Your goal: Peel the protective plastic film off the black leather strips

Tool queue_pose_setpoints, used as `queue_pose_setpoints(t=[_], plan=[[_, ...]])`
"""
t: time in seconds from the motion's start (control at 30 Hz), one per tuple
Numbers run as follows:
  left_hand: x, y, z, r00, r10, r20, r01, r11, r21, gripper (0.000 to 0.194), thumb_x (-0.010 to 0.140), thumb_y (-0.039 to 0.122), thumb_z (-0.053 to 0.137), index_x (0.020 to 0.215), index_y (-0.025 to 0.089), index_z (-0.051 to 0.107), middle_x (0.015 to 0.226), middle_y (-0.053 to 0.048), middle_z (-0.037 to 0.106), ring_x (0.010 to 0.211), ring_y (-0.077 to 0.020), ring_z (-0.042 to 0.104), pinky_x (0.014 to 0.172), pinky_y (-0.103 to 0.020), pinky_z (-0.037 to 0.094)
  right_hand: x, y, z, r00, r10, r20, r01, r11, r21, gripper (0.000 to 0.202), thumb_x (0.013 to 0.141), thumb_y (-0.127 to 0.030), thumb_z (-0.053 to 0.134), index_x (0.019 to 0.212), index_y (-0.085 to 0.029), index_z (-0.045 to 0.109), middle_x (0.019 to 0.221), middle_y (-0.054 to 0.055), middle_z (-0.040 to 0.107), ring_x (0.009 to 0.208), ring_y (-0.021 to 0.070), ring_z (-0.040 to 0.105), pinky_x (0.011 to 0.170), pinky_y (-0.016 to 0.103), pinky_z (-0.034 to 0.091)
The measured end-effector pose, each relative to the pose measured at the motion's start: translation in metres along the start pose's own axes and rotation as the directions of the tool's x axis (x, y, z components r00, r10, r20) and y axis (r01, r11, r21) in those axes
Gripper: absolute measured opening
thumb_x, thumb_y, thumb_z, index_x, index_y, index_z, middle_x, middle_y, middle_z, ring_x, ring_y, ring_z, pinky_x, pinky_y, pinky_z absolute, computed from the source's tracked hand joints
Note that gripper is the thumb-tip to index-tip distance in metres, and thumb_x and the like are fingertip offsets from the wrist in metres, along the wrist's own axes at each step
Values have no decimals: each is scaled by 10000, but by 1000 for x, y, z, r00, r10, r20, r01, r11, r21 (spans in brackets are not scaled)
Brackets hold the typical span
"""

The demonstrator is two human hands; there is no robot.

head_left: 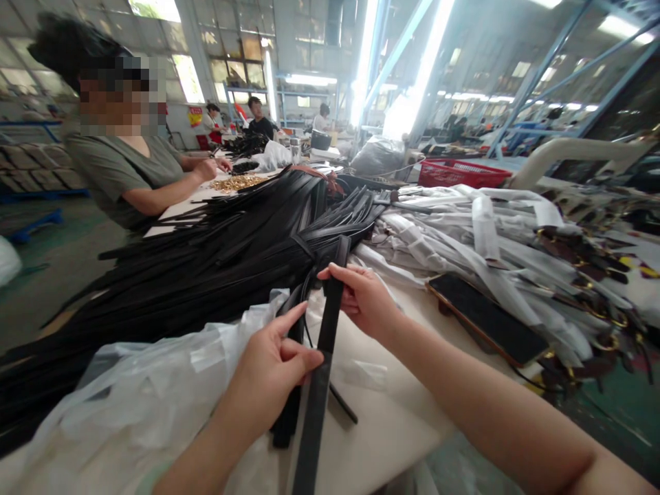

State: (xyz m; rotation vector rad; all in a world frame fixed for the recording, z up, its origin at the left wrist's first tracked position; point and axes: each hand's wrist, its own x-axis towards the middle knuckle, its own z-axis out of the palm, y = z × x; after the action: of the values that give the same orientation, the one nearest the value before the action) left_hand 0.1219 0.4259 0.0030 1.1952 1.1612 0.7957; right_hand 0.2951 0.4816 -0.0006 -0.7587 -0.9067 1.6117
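A long black strap (330, 316) runs upright through the middle of the view, over the table. Its lower part looks greyer, as if under a clear film. My right hand (361, 295) pinches it near the upper end between thumb and fingers. Lower down, my left hand (278, 361) grips its left edge, thumb on the strap, index finger stretched out and the other fingers curled partly out of sight. More black straps (289, 419) lie just behind it, and a thin black cord end (343, 404) shows to its right.
A large heap of black straps (206, 254) spreads left. White-wrapped straps (454, 227) with metal fittings lie right, beside a phone (489, 320). Clear plastic wrap (149, 392) piles at front left. Behind are a red basket (461, 174), gold pieces (237, 183) and a co-worker (128, 165).
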Motion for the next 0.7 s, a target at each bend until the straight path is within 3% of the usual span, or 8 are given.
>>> queue_pose_setpoints(t=[0.1,0.23,0.37,0.43,0.5,0.57,0.63,0.7], plan=[[-2,2,2,998,20,-61,-21,1000,-10,917,696,326,749,1484,114,331,566,1,701,502,-186,616,485,-244,436,-2,1,-1,999,-30,15,31,998,-52,289,719,-390,776,779,-112,727,403,-96,344,350,18,229,357,182,105],[-1,4,-3,987,54,-149,-68,994,-86,942,664,295,763,1473,84,329,512,59,631,477,-135,562,520,-229,449,-15,19,9,978,79,195,-34,974,-225,371,730,-462,762,835,-106,756,439,-43,483,352,48,347,352,199,170],[2,1,-11,974,114,-197,-112,994,17,914,686,326,777,1460,83,357,444,129,445,445,-95,477,529,-214,426,-21,27,18,946,79,313,11,961,-276,416,768,-502,726,874,-102,770,443,-64,412,388,36,273,386,208,153],[2,0,-13,976,118,-186,-115,993,24,950,683,389,798,1459,82,346,458,119,453,450,-107,485,523,-229,434,-20,26,19,946,27,323,68,958,-279,412,756,-514,735,778,-103,761,462,-53,430,408,36,276,404,216,152],[0,-1,-13,992,71,-108,-79,995,-69,1012,692,540,770,1467,98,293,522,69,553,511,-165,576,549,-286,493,-19,23,19,956,-11,294,99,953,-287,424,727,-523,756,661,-105,725,466,-39,459,411,44,312,407,223,168],[-4,-1,-13,1000,-5,30,10,987,-158,956,739,700,631,1434,134,299,632,-12,654,618,-231,662,571,-336,529,-16,22,17,972,-45,232,112,952,-286,417,718,-512,767,636,-109,704,454,-42,454,408,49,324,402,222,171],[-8,-2,-11,976,-78,204,116,977,-178,773,794,705,556,1316,155,409,717,-75,701,700,-251,698,599,-329,532,-12,20,14,982,-79,173,124,956,-267,398,728,-501,764,686,-108,712,463,-45,459,409,48,321,398,216,161],[-12,-4,-7,935,-115,336,186,964,-188,537,819,596,626,1108,153,533,681,-61,686,651,-203,680,618,-300,522,-8,18,10,986,-91,140,122,964,-237,395,724,-494,766,733,-103,717,478,-45,462,408,47,312,394,213,152]])
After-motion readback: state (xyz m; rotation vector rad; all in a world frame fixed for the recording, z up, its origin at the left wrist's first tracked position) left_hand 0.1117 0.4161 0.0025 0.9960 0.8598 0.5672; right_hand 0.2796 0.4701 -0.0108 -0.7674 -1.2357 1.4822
